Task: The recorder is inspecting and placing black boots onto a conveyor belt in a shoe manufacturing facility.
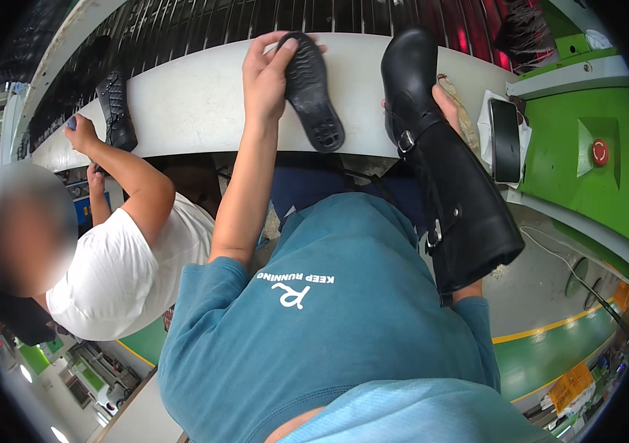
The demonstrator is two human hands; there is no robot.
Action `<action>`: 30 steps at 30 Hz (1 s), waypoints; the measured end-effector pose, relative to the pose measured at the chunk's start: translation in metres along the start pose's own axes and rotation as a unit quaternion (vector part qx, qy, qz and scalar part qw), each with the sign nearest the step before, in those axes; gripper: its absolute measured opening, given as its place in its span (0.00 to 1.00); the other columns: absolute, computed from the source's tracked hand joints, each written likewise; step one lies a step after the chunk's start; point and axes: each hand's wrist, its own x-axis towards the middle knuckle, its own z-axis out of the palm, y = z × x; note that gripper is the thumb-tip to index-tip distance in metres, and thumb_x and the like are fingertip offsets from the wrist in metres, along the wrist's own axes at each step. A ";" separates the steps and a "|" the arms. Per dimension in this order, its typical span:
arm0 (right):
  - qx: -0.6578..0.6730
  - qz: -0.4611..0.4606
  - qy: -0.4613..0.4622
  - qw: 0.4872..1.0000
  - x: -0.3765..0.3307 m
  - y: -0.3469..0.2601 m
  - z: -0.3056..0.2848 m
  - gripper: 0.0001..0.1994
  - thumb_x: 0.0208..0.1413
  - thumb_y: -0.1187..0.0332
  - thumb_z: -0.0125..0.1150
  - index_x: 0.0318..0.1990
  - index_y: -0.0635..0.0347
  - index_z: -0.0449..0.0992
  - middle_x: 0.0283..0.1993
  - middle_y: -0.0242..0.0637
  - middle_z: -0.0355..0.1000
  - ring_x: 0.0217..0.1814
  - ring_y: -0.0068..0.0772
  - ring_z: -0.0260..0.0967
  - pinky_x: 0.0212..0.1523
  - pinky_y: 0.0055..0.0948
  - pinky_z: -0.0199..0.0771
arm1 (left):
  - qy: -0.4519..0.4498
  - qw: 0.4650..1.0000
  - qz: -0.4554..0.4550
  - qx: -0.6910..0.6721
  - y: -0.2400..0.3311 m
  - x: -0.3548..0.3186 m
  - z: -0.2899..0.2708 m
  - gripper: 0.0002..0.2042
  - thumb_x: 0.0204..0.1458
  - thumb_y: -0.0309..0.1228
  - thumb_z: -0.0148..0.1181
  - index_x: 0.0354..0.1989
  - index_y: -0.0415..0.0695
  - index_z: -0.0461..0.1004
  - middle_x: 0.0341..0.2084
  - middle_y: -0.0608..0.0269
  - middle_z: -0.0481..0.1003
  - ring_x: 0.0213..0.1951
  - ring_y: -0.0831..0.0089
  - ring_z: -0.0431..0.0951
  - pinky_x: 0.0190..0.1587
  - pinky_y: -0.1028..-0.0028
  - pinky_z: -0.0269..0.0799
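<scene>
Left hand (264,74): reaches far across the white surface (189,96), palm down, fingers (279,53) closed over the left edge of a black rubber sole (313,90). The sole lies tread up near the far edge of the surface, its length running from far to near and slightly right.

Right hand (444,103): mostly hidden behind a tall black boot (444,177). Only the thumb side shows, just right of the boot's ankle; the fingers appear wrapped round the boot, but how tightly cannot be told. The boot is held tilted, toe pointing far and resting at the far right part of the surface, shaft leaning back toward the person's right arm. Two metal buckles show on its straps.

Right of the boot: a dark phone (505,139) lying on a white cloth, then a green machine housing (580,148) with a red button (600,152).

Far side: a dark slatted conveyor (204,26) runs past the surface.

Left: a co-worker in a white shirt (119,273), with one hand (80,131) touching another black boot (115,111) at the left end of the surface.
</scene>
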 end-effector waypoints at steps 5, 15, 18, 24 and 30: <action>-0.115 -0.087 -0.076 0.987 -0.029 0.007 0.008 0.30 0.69 0.47 0.58 0.63 0.67 0.76 0.47 0.43 0.82 0.45 0.31 0.81 0.48 0.28 0.79 | -0.066 0.998 0.014 -0.021 0.022 -0.005 0.055 0.13 0.74 0.24 0.55 0.63 0.33 0.72 0.51 0.37 0.85 0.52 0.51 0.90 0.54 0.60 0.90; -0.240 -0.137 -0.131 0.952 -0.064 0.016 0.026 0.36 0.67 0.48 0.60 0.68 0.74 0.71 0.45 0.39 0.78 0.40 0.23 0.74 0.41 0.23 0.73 | -0.106 0.994 0.020 0.019 0.040 -0.028 0.075 0.18 0.73 0.26 0.59 0.68 0.34 0.74 0.58 0.47 0.84 0.60 0.64 0.84 0.66 0.66 0.78; -0.247 -0.143 -0.141 0.948 -0.067 0.021 0.028 0.36 0.67 0.48 0.60 0.69 0.76 0.70 0.47 0.39 0.77 0.41 0.23 0.73 0.41 0.23 0.72 | -0.114 0.992 0.044 0.027 0.049 -0.040 0.082 0.22 0.69 0.26 0.66 0.69 0.33 0.73 0.60 0.46 0.83 0.62 0.60 0.83 0.68 0.63 0.77; -0.266 -0.145 -0.156 0.940 -0.071 0.026 0.025 0.36 0.68 0.49 0.60 0.70 0.76 0.69 0.50 0.41 0.77 0.43 0.23 0.73 0.42 0.23 0.72 | -0.115 0.989 0.050 0.082 0.062 -0.053 0.094 0.29 0.58 0.20 0.75 0.69 0.31 0.74 0.60 0.45 0.82 0.63 0.58 0.83 0.68 0.60 0.78; -0.269 -0.146 -0.161 0.938 -0.071 0.026 0.025 0.36 0.68 0.49 0.61 0.70 0.76 0.70 0.50 0.41 0.77 0.43 0.23 0.73 0.43 0.24 0.73 | -0.101 0.991 0.044 0.071 0.064 -0.055 0.097 0.27 0.58 0.19 0.75 0.67 0.31 0.75 0.58 0.45 0.84 0.61 0.57 0.84 0.66 0.60 0.80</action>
